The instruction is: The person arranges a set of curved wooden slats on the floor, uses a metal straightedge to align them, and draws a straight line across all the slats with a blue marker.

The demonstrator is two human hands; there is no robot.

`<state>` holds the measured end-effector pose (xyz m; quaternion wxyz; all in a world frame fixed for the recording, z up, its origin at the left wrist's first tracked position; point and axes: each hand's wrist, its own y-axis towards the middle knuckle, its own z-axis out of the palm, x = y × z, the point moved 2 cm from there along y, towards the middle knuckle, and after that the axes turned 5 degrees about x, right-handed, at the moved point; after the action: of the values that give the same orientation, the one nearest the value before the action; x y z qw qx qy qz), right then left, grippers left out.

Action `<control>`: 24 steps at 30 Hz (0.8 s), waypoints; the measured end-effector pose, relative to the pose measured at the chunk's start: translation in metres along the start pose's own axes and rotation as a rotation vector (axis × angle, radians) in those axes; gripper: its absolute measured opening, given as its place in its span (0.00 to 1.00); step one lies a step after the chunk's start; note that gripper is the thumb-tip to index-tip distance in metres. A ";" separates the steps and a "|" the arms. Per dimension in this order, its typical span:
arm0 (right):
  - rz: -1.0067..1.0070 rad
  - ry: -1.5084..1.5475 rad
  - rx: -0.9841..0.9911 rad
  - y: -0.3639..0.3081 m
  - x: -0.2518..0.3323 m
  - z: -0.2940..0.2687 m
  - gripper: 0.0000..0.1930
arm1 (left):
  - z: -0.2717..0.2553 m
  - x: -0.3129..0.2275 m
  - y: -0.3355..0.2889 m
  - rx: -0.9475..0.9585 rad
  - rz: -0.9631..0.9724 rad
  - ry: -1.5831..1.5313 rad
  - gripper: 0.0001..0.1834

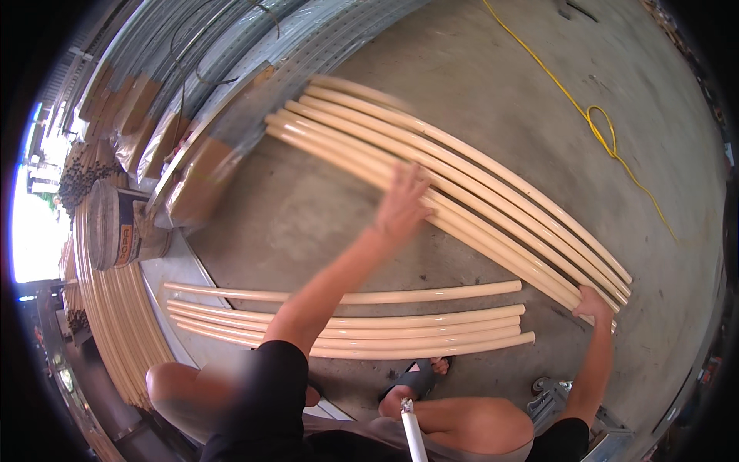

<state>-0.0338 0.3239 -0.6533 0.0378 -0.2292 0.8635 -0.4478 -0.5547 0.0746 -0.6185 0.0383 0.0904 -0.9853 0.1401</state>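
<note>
A loose row of long beige tubes [500, 192] slants over the concrete floor in front of me, from upper left to lower right. My left hand [404, 199] reaches across the middle of the nearest tubes, its fingers closed over them and slightly blurred. At their right ends, my right hand [596, 304] wraps its fingers round the nearest tubes; the palm side is hidden. Closer to my feet lies a second group of beige tubes [431, 322], side by side with small gaps, partly covered by my left forearm.
A yellow cord [558, 83] with a loop lies on the floor at the far right. At left stand a dirty bucket [115, 227], bundled beige tubes [115, 308] and stacked wrapped metal lengths [254, 69]. A lit cigarette [414, 435] juts in from below. A grey metal frame [550, 400] stands by my right knee.
</note>
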 end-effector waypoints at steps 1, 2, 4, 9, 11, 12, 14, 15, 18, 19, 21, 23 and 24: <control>0.000 0.002 -0.046 0.003 0.003 0.010 0.34 | -0.001 0.002 -0.004 0.011 -0.022 0.001 0.40; 0.005 0.001 -0.092 0.001 0.005 0.017 0.34 | -0.003 0.001 -0.004 0.018 -0.039 0.003 0.40; 0.031 0.008 -0.236 -0.015 0.013 0.025 0.34 | 0.001 0.001 0.000 0.029 -0.078 -0.094 0.41; -0.035 -0.214 -0.394 -0.062 0.032 0.030 0.44 | 0.014 -0.003 0.020 -0.231 -0.097 -0.321 0.41; 0.026 -0.159 -0.236 -0.058 0.052 0.014 0.44 | 0.024 -0.004 0.025 -0.244 -0.096 -0.379 0.42; 0.076 -0.120 -0.110 -0.050 0.098 -0.008 0.41 | 0.036 0.004 0.022 -0.273 -0.094 -0.377 0.41; -0.089 -0.082 -0.444 -0.021 0.122 -0.025 0.29 | 0.042 0.008 0.026 -0.344 -0.095 -0.388 0.42; -0.160 0.030 -0.589 -0.001 0.133 -0.036 0.28 | 0.043 0.006 0.028 -0.368 -0.107 -0.395 0.42; -0.268 0.063 -0.758 0.056 0.150 -0.058 0.34 | 0.032 -0.018 0.011 -0.299 0.066 -0.382 0.42; -0.293 0.077 -0.802 0.072 0.155 -0.064 0.35 | 0.028 -0.024 -0.001 -0.254 0.155 -0.369 0.42; -0.289 0.069 -0.783 0.092 0.181 -0.067 0.35 | 0.050 -0.020 -0.024 -0.254 0.098 -0.355 0.44; -0.211 0.009 -0.666 0.096 0.208 -0.070 0.34 | 0.055 -0.011 -0.032 -0.258 0.084 -0.360 0.46; -0.230 0.020 -0.705 0.103 0.209 -0.069 0.31 | 0.057 -0.008 -0.026 -0.266 0.103 -0.376 0.46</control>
<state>-0.2759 0.3373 -0.6646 -0.1024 -0.3191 0.9336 -0.1265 -0.5446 0.0350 -0.6671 -0.1417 0.0585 -0.9881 -0.0086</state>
